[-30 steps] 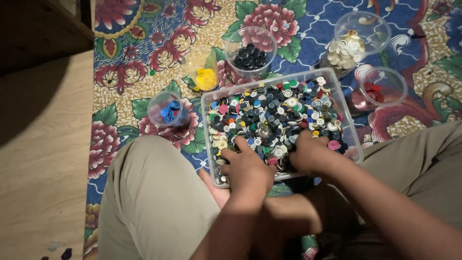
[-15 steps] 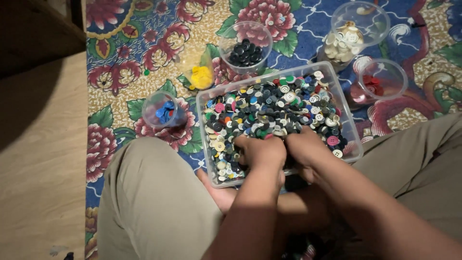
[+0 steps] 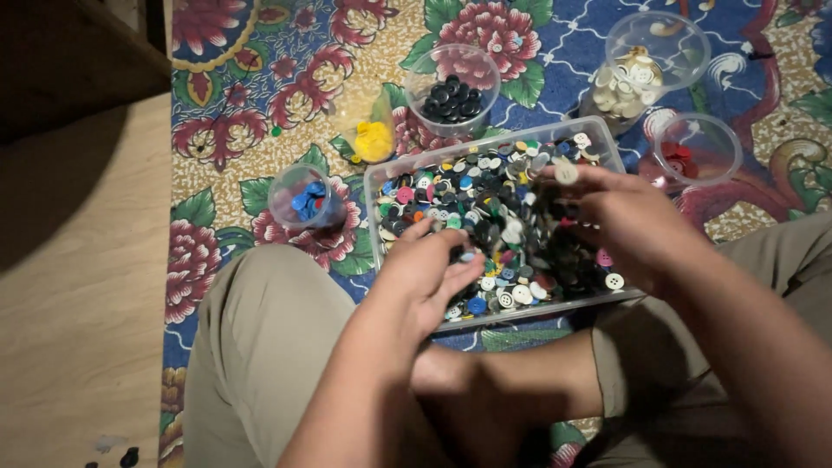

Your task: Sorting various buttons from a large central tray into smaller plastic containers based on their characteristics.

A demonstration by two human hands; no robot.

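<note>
On floral rug (image 3: 260, 113), button tray (image 3: 378, 186); right hand (image 3: 637, 225) pinches white button (image 3: 567, 173); left hand (image 3: 425, 273) loose

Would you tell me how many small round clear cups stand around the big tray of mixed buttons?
5: blue-button cup left of the tray, yellow-button cup and black-button cup behind it, cream-button cup and red-button cup at its right. Others may lie outside the view.

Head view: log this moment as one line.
left hand: in button tray, fingers among mixed buttons | right hand: raised above tray, pinching pale button | around: cups of black, blue, yellow buttons
</note>
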